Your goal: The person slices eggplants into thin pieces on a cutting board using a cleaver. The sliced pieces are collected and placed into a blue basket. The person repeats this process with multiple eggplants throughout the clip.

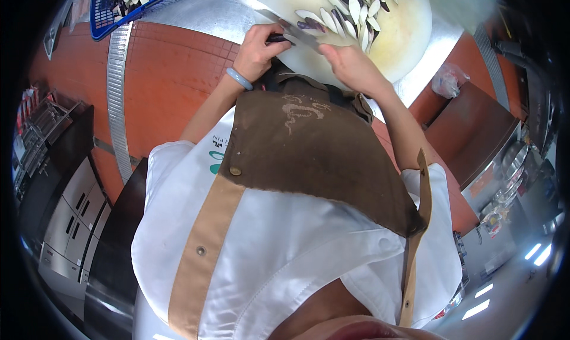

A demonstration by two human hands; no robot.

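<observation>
A length of purple eggplant (276, 38) lies under the fingers of my left hand (258, 50), its pale cut face turned toward the knife. My right hand (354, 66) grips a kitchen knife (300, 33); the handle is hidden in my fist. The broad blade stands just beside the cut end, pointing away to the upper left. Both hands are at the near left part of a round white cutting board (407, 46). Several slanted eggplant slices (354, 10), white with purple skin, are heaped on the board beyond the blade.
A blue plastic basket (100, 23) holding more cut eggplant stands on the steel table (196, 17) at the upper left. A translucent plastic bag (463, 3) is at the board's right. Metal drain grates (118, 95) cross the red tiled floor (178, 68).
</observation>
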